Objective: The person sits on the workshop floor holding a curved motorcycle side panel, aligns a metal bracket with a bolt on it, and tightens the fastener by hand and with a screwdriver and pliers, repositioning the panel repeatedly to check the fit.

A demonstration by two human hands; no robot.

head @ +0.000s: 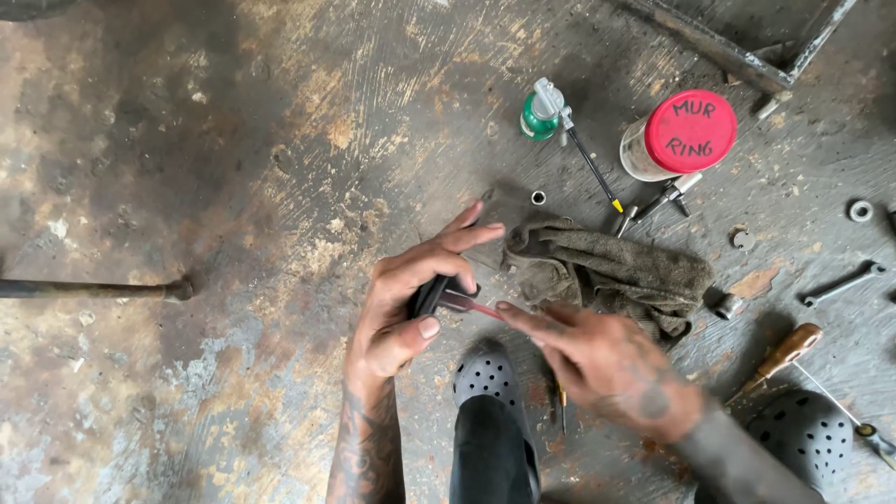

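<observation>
While your left hand (406,308) grips the small black part (429,296) steady at frame centre, your right hand's (607,364) fingertips pinch its red pin (471,305).

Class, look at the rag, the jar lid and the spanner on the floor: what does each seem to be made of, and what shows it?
Rag: woven cloth, dull olive, crumpled in soft folds.
Jar lid: probably plastic, smooth matt red.
Spanner: metal, grey with slight sheen.

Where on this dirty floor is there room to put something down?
Bare concrete floor spreads wide left of the left hand, above the dark metal rod. Right of the grey-brown rag it is crowded: red-lidded jar, green oil can, small steel spanner.
</observation>
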